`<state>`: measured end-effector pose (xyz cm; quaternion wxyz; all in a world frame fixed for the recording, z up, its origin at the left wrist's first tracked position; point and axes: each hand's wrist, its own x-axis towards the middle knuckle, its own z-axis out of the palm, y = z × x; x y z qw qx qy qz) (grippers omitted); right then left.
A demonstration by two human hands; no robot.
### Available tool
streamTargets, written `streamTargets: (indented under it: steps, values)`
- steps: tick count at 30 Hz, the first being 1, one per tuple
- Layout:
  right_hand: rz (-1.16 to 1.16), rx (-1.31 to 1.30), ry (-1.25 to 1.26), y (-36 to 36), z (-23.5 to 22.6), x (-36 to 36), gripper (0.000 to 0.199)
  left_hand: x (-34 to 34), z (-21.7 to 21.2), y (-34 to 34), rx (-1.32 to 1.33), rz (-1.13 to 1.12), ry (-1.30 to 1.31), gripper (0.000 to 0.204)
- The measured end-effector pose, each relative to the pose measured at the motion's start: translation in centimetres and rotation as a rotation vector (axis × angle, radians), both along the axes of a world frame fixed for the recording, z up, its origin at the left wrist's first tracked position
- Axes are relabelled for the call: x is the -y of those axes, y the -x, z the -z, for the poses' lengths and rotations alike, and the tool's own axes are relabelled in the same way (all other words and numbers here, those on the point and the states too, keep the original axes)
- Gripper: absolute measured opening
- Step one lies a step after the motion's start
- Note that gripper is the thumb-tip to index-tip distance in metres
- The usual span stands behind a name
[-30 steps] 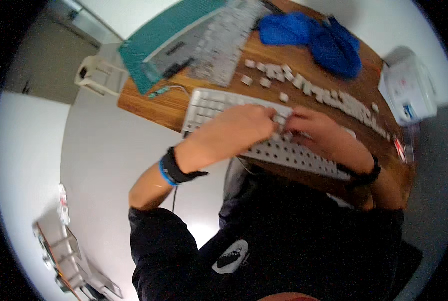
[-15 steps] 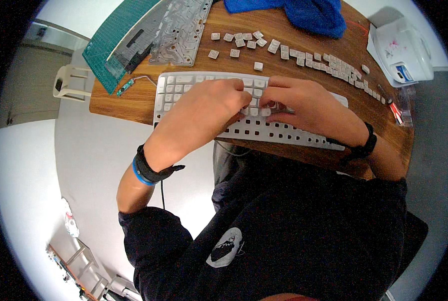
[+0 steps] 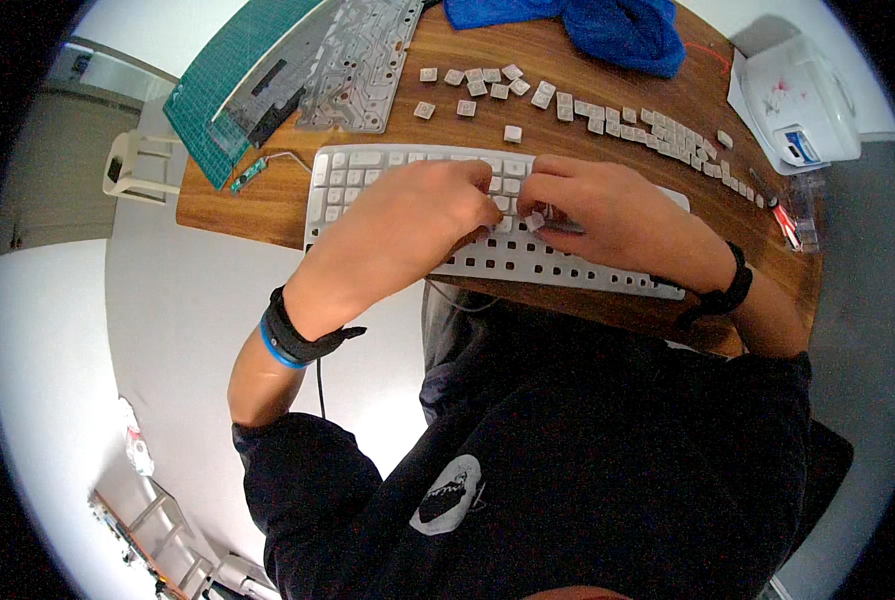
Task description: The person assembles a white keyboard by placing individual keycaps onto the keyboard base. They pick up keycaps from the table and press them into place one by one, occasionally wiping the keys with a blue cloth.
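Note:
A white keyboard frame (image 3: pixel 607 272) lies along the table's near edge, with white keycaps seated in its left and far parts. Its near rows are bare dark square openings. My right hand (image 3: pixel 607 200) is closed over the middle of the board, a single white keycap (image 3: pixel 535 221) tilted between thumb and fingers. Beside it, my left hand (image 3: pixel 422 215) is curled down over the keys, fingers drawn together. Its fingertips are mostly hidden, so whatever they pinch cannot be made out.
Loose keycaps (image 3: pixel 607 125) spread in a band beyond the keyboard. A printed circuit sheet (image 3: pixel 362 75), green cutting mat (image 3: pixel 202 120) and small circuit board (image 3: pixel 250 174) lie far left. A blue cloth (image 3: pixel 622 35), a clear plastic tub (image 3: pixel 802 95) and a red-handled tool (image 3: pixel 785 225) occupy the far and right sides.
The keycap at my right fingers has tilted and now sits between thumb and fingers. My left hand's fingers have shifted slightly nearer on the board.

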<state>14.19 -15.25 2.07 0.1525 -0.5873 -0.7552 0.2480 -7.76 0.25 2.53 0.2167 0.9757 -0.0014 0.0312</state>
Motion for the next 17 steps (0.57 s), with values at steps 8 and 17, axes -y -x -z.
streamTargets:
  steps: [8, 17]
  values:
    - [0.012, -0.027, 0.041, -0.07, -0.26, -0.36, 0.024, -0.21, 0.22, -0.08, 0.031, 0.016, 0.008, 0.018]
    - [0.015, -0.007, 0.104, -0.64, 0.00, -0.46, 0.030, -0.15, 0.00, -0.14, 0.018, 0.009, -0.011, 0.014]
